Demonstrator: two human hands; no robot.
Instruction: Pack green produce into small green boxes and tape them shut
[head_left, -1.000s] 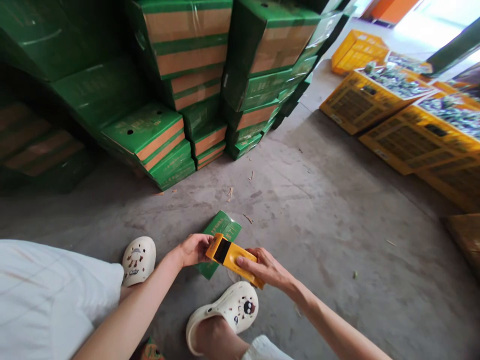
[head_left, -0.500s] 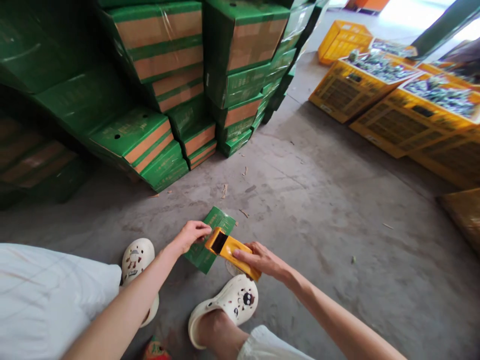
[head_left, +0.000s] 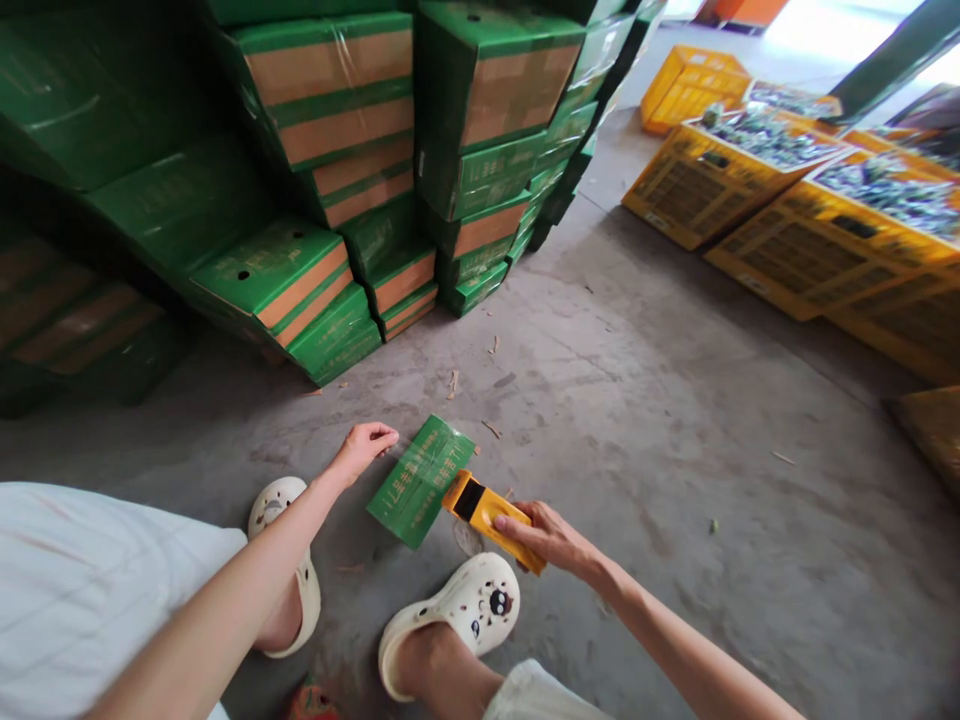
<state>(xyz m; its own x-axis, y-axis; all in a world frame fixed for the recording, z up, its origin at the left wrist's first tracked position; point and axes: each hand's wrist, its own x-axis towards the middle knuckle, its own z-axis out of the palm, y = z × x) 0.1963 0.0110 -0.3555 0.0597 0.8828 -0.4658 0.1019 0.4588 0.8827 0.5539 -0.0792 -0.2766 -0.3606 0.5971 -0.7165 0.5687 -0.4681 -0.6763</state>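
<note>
My right hand (head_left: 544,535) grips a yellow hand tool (head_left: 495,520) with a dark rectangular opening near its far end; its exact kind is unclear. The tool's tip is beside the right edge of a small green cardboard piece (head_left: 421,480) with printed lettering, between my feet. Whether this is a flat sheet or the top of a box I cannot tell. My left hand (head_left: 365,447) is held left of the green piece, apart from the tool, thumb and fingertips pinched together. Anything between those fingertips is too small to make out.
Stacked green and brown cartons (head_left: 330,100) rise ahead and to the left. Yellow crates (head_left: 795,245) filled with small bluish-grey items stand at the right. Wood-like scraps (head_left: 453,383) lie on the concrete floor. A white clog (head_left: 457,610) is close below the tool.
My left hand has moved left, away from the tool and off the green piece. The yellow tool in my right hand has shifted right and slightly down, exposing more printed lettering.
</note>
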